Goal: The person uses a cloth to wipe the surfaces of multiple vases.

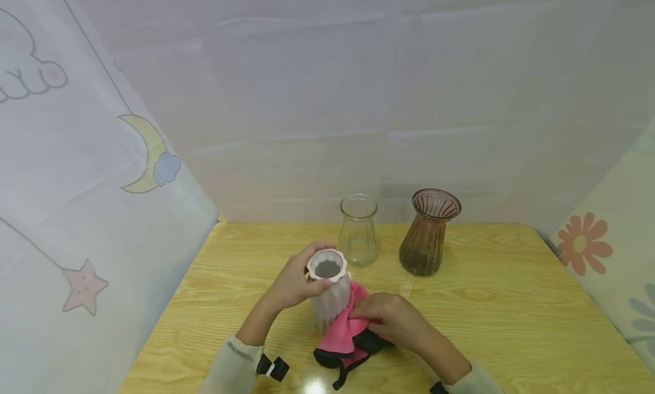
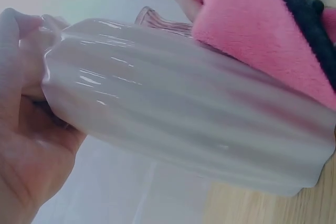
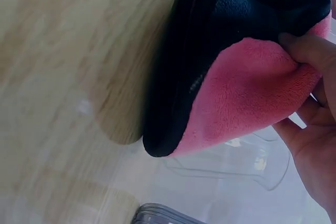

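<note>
A white fluted vase (image 1: 330, 303) with a scalloped rim stands upright on the wooden table. My left hand (image 1: 301, 274) grips it around the neck, thumb on the near side and fingers behind. In my right hand (image 1: 394, 319) is a pink cloth with black edging (image 1: 340, 334), pinched between thumb and fingers against the vase's right side. The left wrist view shows the cloth (image 2: 257, 30) lying along the glossy ribbed wall of the vase (image 2: 173, 103). In the right wrist view, the thumb presses into folds of the cloth (image 3: 247, 82), whose black underside hangs near the tabletop.
Behind the vase stands a clear glass vase (image 1: 359, 240). To its right is a brownish-purple ribbed glass vase (image 1: 425, 240) with a flared rim. The wooden table (image 1: 512, 303) meets a pale sheet (image 1: 307, 127) at the back and printed sheets at both sides.
</note>
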The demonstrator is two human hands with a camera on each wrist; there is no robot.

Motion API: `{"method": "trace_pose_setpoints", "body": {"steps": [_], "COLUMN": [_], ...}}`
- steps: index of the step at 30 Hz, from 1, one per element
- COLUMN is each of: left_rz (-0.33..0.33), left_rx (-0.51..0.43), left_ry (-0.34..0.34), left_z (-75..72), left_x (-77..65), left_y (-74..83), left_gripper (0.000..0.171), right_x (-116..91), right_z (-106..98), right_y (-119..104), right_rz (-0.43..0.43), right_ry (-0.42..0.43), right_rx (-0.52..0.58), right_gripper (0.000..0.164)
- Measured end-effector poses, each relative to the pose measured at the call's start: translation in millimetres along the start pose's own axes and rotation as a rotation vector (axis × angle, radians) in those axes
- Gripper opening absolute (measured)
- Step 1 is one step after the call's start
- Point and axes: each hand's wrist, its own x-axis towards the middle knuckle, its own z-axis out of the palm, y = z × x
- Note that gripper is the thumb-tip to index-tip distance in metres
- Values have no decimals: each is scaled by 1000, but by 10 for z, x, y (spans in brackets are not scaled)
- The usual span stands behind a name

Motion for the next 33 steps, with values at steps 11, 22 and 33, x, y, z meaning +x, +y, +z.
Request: {"method": "trace_pose_setpoints", "body": {"steps": [11, 22, 33], "left_rz": [-21, -175, -147], "left_rx": [108, 163, 240], "left_ry": [179, 305, 304], "left_z": [105, 260, 261], "left_x": [-133, -161, -151], "left_y": [50, 193, 215], "left_gripper": [78, 73, 71], "right_x": [69, 349, 338], "right_z": [-268, -439, -332], "right_y": [-64, -86, -69], "right_rz": [-48, -164, -147], "right_ry": [138, 292, 295], "right_rx": [-35, 7, -9], "right_gripper": [46, 49, 50]}}
